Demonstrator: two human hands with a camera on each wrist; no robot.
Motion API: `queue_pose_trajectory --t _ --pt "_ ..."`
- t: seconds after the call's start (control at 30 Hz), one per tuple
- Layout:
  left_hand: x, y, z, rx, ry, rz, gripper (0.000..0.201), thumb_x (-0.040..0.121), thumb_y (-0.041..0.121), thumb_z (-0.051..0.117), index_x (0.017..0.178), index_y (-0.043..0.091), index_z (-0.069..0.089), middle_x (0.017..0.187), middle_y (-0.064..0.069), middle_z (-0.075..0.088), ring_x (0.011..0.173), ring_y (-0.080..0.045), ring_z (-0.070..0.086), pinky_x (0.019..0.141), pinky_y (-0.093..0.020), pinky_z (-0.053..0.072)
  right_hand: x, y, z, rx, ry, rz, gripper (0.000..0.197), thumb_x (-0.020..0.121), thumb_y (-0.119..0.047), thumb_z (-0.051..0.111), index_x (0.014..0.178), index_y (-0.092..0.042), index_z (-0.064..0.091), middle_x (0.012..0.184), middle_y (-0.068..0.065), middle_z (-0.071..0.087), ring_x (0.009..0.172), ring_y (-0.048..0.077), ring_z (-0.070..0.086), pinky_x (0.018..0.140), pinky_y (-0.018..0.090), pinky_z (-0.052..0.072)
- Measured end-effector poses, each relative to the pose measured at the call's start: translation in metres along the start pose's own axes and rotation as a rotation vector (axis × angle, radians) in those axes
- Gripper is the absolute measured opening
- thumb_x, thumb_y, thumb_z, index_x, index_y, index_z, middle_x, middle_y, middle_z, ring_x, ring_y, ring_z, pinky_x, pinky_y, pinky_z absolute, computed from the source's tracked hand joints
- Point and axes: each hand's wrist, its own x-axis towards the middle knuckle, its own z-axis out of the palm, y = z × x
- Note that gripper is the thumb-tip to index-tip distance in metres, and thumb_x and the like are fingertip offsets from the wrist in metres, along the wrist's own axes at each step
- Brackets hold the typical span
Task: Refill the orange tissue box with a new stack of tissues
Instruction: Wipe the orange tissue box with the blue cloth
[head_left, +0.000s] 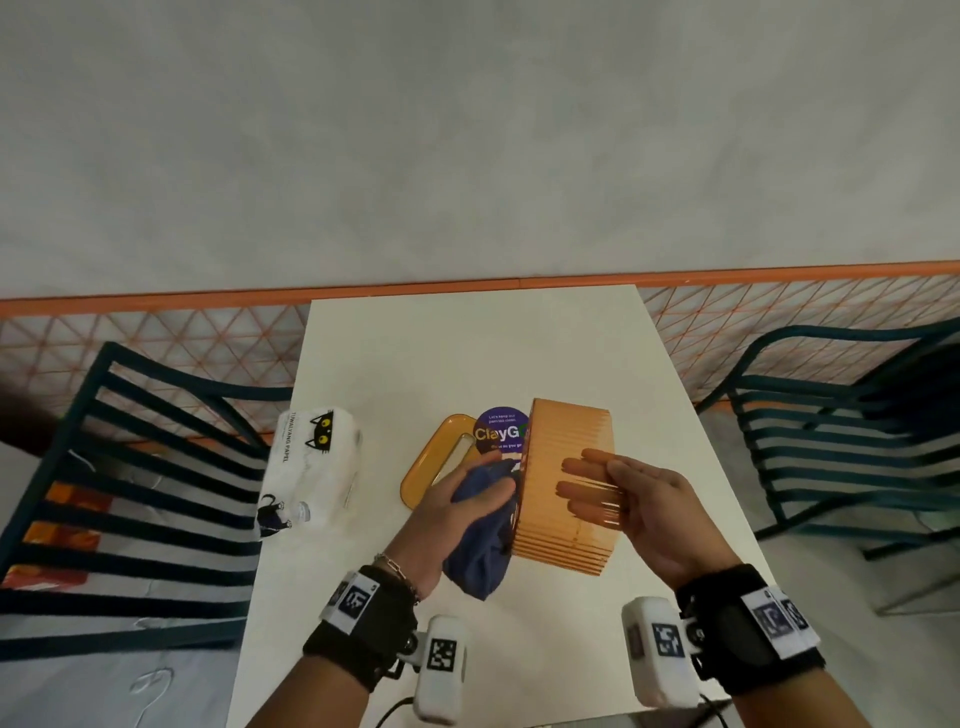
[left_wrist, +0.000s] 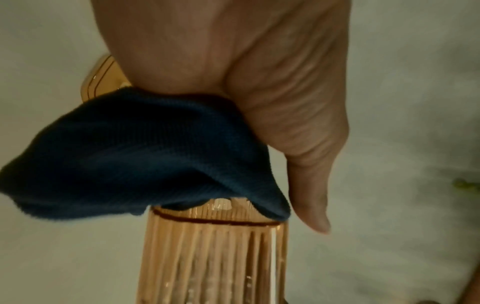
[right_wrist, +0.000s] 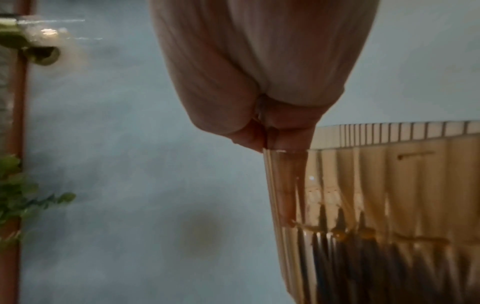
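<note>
Orange tissue box (head_left: 566, 452) tipped on its side over the bench (head_left: 467, 353). The right hand (head_left: 649, 499) apparently pinches its wall, fingers inside. The left hand (head_left: 447, 514) grips a blue cloth (head_left: 480, 558) at its opening.

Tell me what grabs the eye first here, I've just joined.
The ribbed orange tissue box, tipped on its side over the white table, held by the right hand. The left hand presses a dark blue cloth into its open side. The cat-printed tissue pack waits at the table's left edge; the orange lid lies flat behind the left hand.
</note>
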Motion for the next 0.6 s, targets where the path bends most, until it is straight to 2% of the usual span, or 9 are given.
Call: queue_pose_trajectory --t 0.1,0.17,0.3,0.4,0.5,0.6 --pt "-0.002 -0.009 -0.001 0.145 -0.051 0.037 0.085 0.066 0.056 0.091 0.141 0.048 0.051 0.140 0.012 0.063 0.129 -0.017 0.062 0.104 -0.050 0.056 0.003 -0.002 0.006 0.055 -0.001 0.066 0.032 0.107 -0.009 0.037 0.124 0.008 0.058 0.115 0.024 0.073 0.099 0.039 0.074 0.071 0.037 0.064" --pt "0.000 -0.012 0.000 0.221 -0.066 0.031 0.091 0.063 0.059 0.092 0.142 0.046 0.049 0.141 0.014 0.062 0.130 -0.016 0.061 0.106 -0.051 0.054 0.003 -0.002 0.009 0.081 0.001 0.097 0.031 0.107 -0.008 0.039 0.121 0.010 0.059 0.113 0.025 0.074 0.093 0.036 0.076 0.068 0.036 0.064" --pt "-0.002 -0.012 0.001 0.189 -0.056 -0.018 0.083 0.063 0.059 0.091 0.136 0.040 0.056 0.130 0.014 0.070 0.122 -0.015 0.066 0.105 -0.049 0.055 0.004 0.001 0.012 0.141 0.038 0.137 0.029 0.105 -0.006 0.041 0.122 0.013 0.056 0.114 0.028 0.072 0.090 0.036 0.076 0.065 0.036 0.064" --pt "-0.004 -0.013 0.002 0.176 -0.064 -0.037 0.076 0.063 0.065 0.085 0.128 0.031 0.063 0.119 0.010 0.075 0.113 -0.015 0.071 0.104 -0.048 0.056 0.006 0.007 0.012 0.197 0.081 0.141 0.031 0.105 -0.005 0.041 0.127 0.015 0.050 0.117 0.031 0.069 0.089 0.038 0.076 0.062 0.035 0.064" --pt "-0.007 -0.014 0.005 0.181 -0.002 -0.054 0.080 0.056 0.074 0.080 0.117 0.025 0.066 0.109 0.005 0.078 0.104 -0.017 0.074 0.100 -0.045 0.058 0.007 0.012 0.012 0.231 0.102 0.142 0.034 0.106 -0.006 0.039 0.132 0.016 0.044 0.122 0.033 0.066 0.090 0.039 0.076 0.063 0.035 0.065" --pt "-0.010 -0.017 0.006 0.192 0.010 -0.062 0.081 0.055 0.077 0.078 0.114 0.023 0.064 0.109 0.000 0.077 0.100 -0.020 0.075 0.094 -0.045 0.062 0.005 0.015 0.012 0.254 0.111 0.145 0.035 0.107 -0.006 0.039 0.133 0.015 0.044 0.122 0.032 0.066 0.092 0.040 0.076 0.062 0.035 0.065"
